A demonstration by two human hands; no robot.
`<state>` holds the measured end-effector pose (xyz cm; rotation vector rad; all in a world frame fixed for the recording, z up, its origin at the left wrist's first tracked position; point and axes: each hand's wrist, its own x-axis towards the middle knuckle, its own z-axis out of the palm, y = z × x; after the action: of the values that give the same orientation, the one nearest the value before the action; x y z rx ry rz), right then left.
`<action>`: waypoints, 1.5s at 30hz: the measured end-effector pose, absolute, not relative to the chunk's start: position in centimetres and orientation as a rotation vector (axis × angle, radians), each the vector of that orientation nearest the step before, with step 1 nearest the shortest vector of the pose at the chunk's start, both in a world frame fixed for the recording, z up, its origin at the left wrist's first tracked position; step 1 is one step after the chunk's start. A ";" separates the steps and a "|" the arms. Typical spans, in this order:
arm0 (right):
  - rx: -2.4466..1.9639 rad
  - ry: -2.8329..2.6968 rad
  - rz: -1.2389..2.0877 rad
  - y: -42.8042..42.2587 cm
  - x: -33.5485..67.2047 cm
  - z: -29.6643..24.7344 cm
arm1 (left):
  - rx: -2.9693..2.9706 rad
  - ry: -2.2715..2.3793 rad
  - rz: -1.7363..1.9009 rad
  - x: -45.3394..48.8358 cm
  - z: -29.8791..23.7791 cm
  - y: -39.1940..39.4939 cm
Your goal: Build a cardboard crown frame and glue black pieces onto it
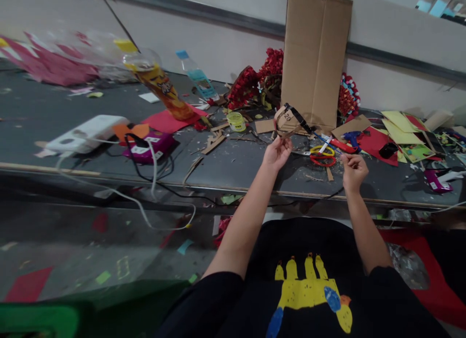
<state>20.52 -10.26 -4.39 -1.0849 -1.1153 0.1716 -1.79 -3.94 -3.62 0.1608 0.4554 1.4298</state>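
Note:
My left hand (278, 153) pinches the lower edge of a curved brown cardboard strip (281, 129), bent into a loop. A dark strap-like piece (299, 119) runs from its top down to the right. My right hand (354, 172) is closed above the table edge, its fingertips pressed together; what they hold, if anything, is too small to tell. Just beyond those fingertips is a red-and-blue slender tool (342, 145). Scissors with yellow and red looped handles (322, 156) lie on the table between my hands.
A tall cardboard sheet (316, 56) leans on the wall among red flower bunches (271, 69). Leftward stand a yellow-capped bottle (160, 86), a small tub (236, 121), a power strip (87, 133) and a purple box (153, 146). A white cable (138, 207) hangs over the table's front edge.

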 end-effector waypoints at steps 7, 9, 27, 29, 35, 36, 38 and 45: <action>-1.104 -1.307 -0.148 -11.1 22.8 -2.2 | 0.185 0.464 1.428 -1.9 -4.0 -3.7; -1.112 -1.355 -0.244 -11.3 23.5 -1.4 | 0.189 0.467 1.433 -1.9 -4.1 -3.6; -0.993 -1.685 -0.413 -11.8 24.4 1.5 | 0.220 0.439 1.415 -1.8 -4.1 -3.7; -1.010 -1.690 -0.403 -11.7 24.5 1.4 | 0.219 0.462 1.415 -1.8 -4.0 -3.7; -1.024 -1.686 -0.410 -11.6 25.0 1.3 | 0.225 0.456 1.416 -1.7 -3.8 -3.8; -1.025 -1.676 -0.415 -11.6 25.1 1.3 | 0.222 0.457 1.419 -1.7 -3.8 -3.8; -1.028 -1.656 -0.424 -11.7 25.2 1.3 | 0.212 0.467 1.421 -1.7 -3.9 -3.8; -1.050 -1.605 -0.386 -12.0 24.9 1.4 | 0.226 0.455 1.414 -1.8 -4.2 -3.6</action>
<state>24.92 -12.01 1.43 -1.0497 -1.6045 -0.3861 -1.82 -3.63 -4.17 0.2255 0.4554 1.4140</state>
